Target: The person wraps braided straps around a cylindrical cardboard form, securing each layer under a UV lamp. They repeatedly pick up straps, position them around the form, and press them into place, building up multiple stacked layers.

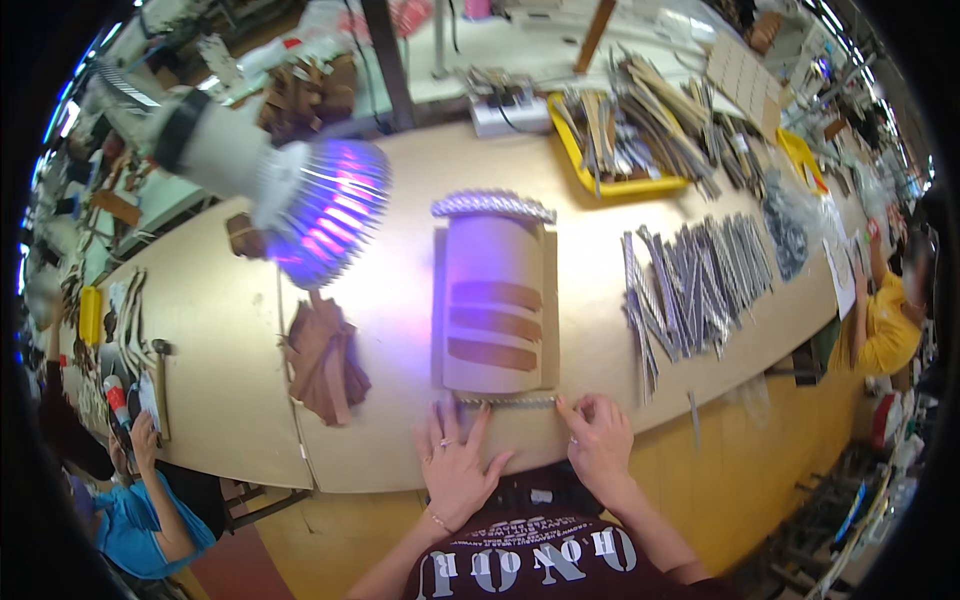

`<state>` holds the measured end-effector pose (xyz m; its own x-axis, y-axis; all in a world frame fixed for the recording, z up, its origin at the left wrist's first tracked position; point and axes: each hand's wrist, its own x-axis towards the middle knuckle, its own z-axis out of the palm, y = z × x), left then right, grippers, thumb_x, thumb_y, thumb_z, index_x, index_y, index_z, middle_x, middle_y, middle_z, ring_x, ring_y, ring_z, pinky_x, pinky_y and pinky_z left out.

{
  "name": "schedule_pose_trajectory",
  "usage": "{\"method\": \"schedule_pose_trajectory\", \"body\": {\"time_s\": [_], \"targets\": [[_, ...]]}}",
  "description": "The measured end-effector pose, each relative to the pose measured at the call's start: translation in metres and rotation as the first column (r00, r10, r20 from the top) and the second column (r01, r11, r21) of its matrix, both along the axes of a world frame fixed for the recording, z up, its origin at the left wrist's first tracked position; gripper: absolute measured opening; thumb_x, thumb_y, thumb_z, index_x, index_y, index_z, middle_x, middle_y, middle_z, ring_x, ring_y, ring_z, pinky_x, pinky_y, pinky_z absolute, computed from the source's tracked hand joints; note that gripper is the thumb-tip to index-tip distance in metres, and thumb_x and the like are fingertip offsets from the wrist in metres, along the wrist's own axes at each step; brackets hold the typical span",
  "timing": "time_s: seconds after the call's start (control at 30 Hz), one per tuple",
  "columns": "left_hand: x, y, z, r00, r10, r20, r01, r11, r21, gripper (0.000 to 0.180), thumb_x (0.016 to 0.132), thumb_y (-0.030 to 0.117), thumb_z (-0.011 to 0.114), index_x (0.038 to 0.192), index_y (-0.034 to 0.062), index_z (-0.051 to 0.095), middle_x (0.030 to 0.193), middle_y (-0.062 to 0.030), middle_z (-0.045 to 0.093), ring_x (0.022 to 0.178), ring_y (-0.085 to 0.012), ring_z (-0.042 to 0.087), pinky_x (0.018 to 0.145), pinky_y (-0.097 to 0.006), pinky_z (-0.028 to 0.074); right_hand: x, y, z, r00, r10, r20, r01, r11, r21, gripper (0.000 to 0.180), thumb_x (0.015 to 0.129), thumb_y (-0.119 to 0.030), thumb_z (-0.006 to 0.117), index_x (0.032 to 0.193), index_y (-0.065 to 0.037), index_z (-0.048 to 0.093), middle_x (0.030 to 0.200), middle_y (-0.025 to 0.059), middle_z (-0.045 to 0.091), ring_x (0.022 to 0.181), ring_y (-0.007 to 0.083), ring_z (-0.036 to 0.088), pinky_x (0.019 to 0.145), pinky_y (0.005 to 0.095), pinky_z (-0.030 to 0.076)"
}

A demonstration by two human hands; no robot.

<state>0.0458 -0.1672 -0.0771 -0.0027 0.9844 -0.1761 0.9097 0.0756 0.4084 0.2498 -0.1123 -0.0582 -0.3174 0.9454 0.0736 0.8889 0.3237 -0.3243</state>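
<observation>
A beige curved panel (495,265) with three brown slots lies on the wooden table (230,330) in front of me. A silvery studded strip (510,402) runs along the panel's near edge, and a second one (492,204) curves along its far edge. My left hand (455,465) lies flat on the table with fingers spread, fingertips at the near strip's left end. My right hand (598,435) pinches the strip's right end.
A lamp (320,210) glowing purple hangs over the table's left. Brown leather pieces (325,360) lie left of the panel, rows of grey strips (695,280) on the right, a yellow tray (615,150) of strips behind. Other people sit at lower left and far right.
</observation>
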Motion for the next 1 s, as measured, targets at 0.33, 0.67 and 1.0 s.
{"method": "schedule_pose_trajectory", "body": {"time_s": [0.33,0.67,1.0], "targets": [[-0.017,-0.009,-0.016,0.980,0.076,0.185,-0.141,0.918,0.370,0.046,0.084,0.028,0.069,0.127,0.0132,0.061,0.148,-0.0235,0.038,0.141,-0.0378,0.033,0.116,-0.060,0.007,-0.019,0.017,-0.013,0.974,-0.025,-0.226,0.033,0.999,0.028,0.037,0.080,-0.023,0.076,0.113,-0.011,0.064,0.107,0.0121,0.055,0.100,0.0299,0.053,0.082,0.0417,0.040],[-0.042,0.016,0.012,0.961,0.132,0.244,-0.259,0.742,0.618,0.026,0.078,0.011,0.070,0.104,0.0115,0.069,0.135,-0.0190,0.054,0.129,-0.0350,0.050,0.118,-0.056,0.008,-0.015,0.020,-0.018,0.990,0.005,-0.140,0.000,0.999,0.034,0.027,0.081,-0.028,0.074,0.100,-0.012,0.064,0.095,0.0073,0.057,0.094,0.0269,0.053,0.079,0.0404,0.037],[-0.086,0.041,0.034,0.867,0.286,0.409,-0.490,0.640,0.591,0.019,0.082,0.000,0.062,0.099,0.0068,0.068,0.131,-0.0154,0.059,0.127,-0.0294,0.053,0.119,-0.054,0.010,-0.030,0.018,-0.009,0.998,0.063,-0.012,-0.062,0.995,0.075,0.021,0.079,-0.018,0.073,0.097,-0.012,0.065,0.096,0.0064,0.058,0.094,0.0274,0.053,0.081,0.0410,0.036]]}}
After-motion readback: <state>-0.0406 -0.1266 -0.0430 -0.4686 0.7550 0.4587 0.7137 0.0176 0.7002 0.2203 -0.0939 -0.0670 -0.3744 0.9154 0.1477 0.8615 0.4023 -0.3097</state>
